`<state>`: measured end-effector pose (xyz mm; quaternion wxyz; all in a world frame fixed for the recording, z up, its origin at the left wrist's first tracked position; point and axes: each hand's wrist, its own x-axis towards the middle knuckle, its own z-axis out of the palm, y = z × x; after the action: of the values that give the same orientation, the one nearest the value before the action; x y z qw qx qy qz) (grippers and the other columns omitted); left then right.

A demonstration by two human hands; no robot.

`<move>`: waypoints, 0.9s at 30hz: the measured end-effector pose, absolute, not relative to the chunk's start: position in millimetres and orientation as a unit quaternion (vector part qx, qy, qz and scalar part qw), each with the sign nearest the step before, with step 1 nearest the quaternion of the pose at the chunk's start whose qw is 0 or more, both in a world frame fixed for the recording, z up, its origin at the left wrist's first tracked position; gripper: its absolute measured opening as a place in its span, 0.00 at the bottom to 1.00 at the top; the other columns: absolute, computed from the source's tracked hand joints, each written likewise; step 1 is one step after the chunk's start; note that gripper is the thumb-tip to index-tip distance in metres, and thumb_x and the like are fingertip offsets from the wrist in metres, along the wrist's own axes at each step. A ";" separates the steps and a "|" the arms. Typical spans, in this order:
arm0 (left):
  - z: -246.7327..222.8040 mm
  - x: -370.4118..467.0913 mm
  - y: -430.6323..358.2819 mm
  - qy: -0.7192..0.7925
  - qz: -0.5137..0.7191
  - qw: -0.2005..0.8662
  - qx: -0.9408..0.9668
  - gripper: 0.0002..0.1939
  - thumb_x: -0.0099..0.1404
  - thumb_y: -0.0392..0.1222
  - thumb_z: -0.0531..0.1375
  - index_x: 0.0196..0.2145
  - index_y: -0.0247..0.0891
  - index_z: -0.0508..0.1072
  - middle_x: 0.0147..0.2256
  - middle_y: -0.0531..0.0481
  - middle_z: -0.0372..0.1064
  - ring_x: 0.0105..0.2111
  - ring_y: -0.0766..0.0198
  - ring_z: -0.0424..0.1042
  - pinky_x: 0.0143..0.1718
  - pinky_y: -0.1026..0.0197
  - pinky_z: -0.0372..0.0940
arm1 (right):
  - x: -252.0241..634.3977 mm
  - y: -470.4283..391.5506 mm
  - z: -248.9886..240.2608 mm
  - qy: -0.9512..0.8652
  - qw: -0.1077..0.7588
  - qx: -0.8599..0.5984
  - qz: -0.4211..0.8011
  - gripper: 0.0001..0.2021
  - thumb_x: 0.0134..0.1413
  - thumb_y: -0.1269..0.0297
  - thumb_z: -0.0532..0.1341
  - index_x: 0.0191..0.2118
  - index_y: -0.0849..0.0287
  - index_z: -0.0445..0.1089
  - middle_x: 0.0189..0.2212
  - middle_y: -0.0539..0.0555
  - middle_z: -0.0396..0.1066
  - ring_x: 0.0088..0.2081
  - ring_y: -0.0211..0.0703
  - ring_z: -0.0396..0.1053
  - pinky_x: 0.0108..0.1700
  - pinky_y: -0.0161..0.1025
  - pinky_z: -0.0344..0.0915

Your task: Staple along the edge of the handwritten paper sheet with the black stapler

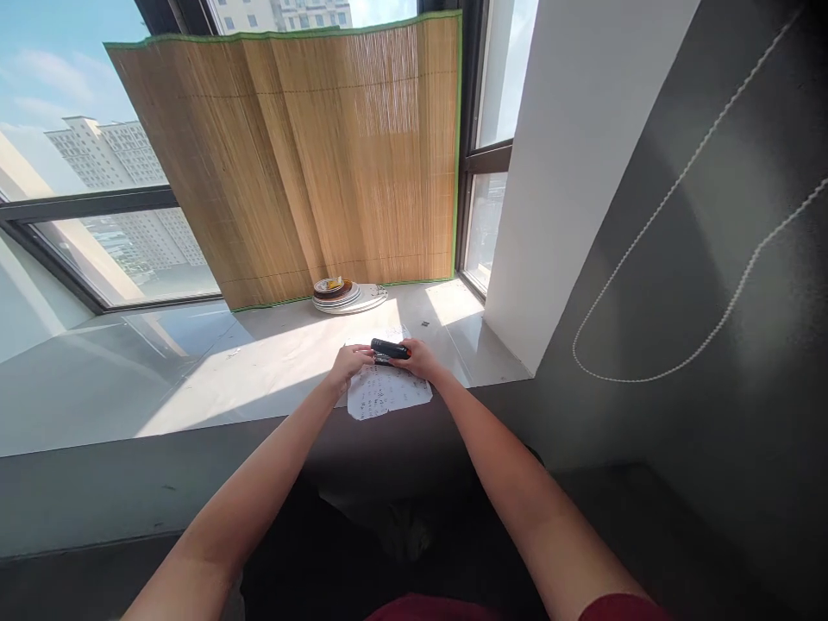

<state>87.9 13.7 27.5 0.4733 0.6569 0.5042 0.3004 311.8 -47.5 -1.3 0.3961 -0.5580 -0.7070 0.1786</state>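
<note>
A black stapler-like object [390, 348] is between my two hands, above a white sheet of paper [388, 395] with handwriting on it. My right hand [419, 358] is closed around the right end of the black object. On the other side, my left hand [354, 360] has its fingertips at the object's left end; whether they grip it or the paper is too small to tell. The paper lies at the sill's front edge, its lower part hanging over. A small dark piece [425, 324] rests on the sill behind my right hand.
Stacked plates [336, 297] stand at the back of the window sill [278, 345], before a bamboo blind [323, 155]. A white wall column [569, 155] rises at the right, with a hanging beaded cord [637, 379] beyond it. Windows fill the left.
</note>
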 end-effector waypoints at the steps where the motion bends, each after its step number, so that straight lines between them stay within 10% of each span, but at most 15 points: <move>1: 28.2 88.5 13.9 0.503 0.296 0.467 0.665 0.18 0.58 0.40 0.72 0.47 0.36 0.83 0.49 0.37 0.83 0.47 0.45 0.82 0.42 0.52 0.76 | 311.6 -48.2 -0.8 -0.704 0.399 -0.557 0.187 0.12 0.57 0.54 0.72 0.37 0.58 0.78 0.36 0.56 0.78 0.39 0.49 0.73 0.40 0.41 0.65; 9: 7.3 76.8 14.6 0.461 0.232 0.094 0.852 0.15 0.71 0.40 0.60 0.51 0.45 0.82 0.54 0.41 0.80 0.60 0.40 0.72 0.61 0.42 0.66 | 324.1 -57.4 -1.0 -0.655 0.502 -0.540 0.164 0.16 0.52 0.63 0.71 0.48 0.53 0.78 0.47 0.55 0.82 0.50 0.55 0.78 0.55 0.48 0.70; 18: 15.6 69.6 32.7 0.373 0.191 0.101 0.902 0.10 0.68 0.38 0.61 0.41 0.43 0.84 0.48 0.42 0.79 0.55 0.45 0.73 0.62 0.46 0.65 | 413.5 -68.1 -16.4 -0.567 0.501 -0.643 0.114 0.21 0.49 0.66 0.70 0.52 0.57 0.81 0.52 0.61 0.82 0.54 0.61 0.77 0.62 0.58 0.68; 27: 17.5 130.8 41.4 0.277 0.115 0.181 0.937 0.26 0.69 0.55 0.67 0.64 0.57 0.78 0.71 0.45 0.65 0.69 0.41 0.65 0.69 0.43 0.56 | 393.0 -49.5 -6.9 -0.640 0.421 -0.642 0.039 0.22 0.54 0.69 0.67 0.56 0.58 0.80 0.50 0.62 0.80 0.52 0.58 0.75 0.59 0.53 0.70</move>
<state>130.8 41.4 17.5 0.1808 0.9367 0.2769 0.1147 393.0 -49.5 -6.9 0.4212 -0.6419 -0.6395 0.0394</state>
